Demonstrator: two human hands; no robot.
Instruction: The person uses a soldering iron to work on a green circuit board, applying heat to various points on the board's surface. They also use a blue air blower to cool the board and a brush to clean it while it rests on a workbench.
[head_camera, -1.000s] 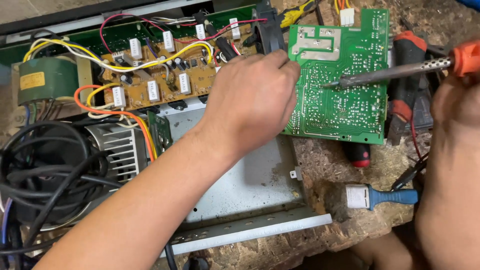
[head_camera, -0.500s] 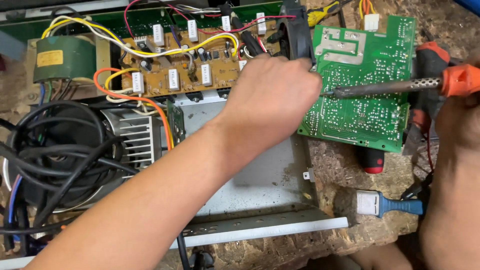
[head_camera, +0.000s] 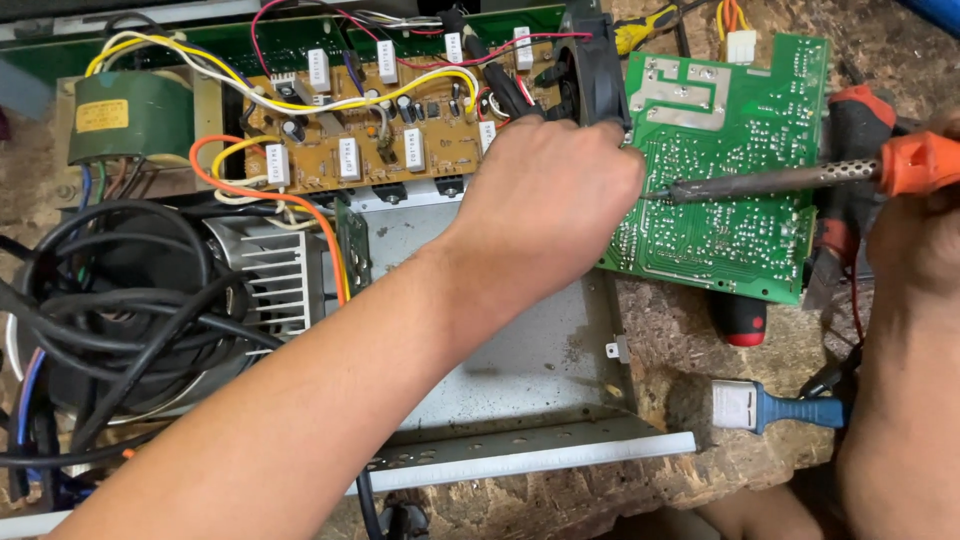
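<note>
Right hand (head_camera: 915, 235) holds soldering iron (head_camera: 780, 180) against green circuit board (head_camera: 725, 160).

rough chipboard bench (head_camera: 660, 350) (worn) carries metal chassis (head_camera: 540, 370), blue-handled brush (head_camera: 775, 407).

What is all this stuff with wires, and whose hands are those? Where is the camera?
The camera sits on a person's head and looks down, so you see that person's own two bare hands. There is no robot here. On the rough workbench lies an opened metal case full of electronic parts: a brown circuit board with coloured wires, a coil wrapped in green tape, silver cooling fins and a bundle of black cables. The left hand rests at the edge of a green circuit board, beside a black fan. The right hand holds a soldering iron with an orange handle, its tip on the green board. A small blue-handled brush lies nearby.
</note>
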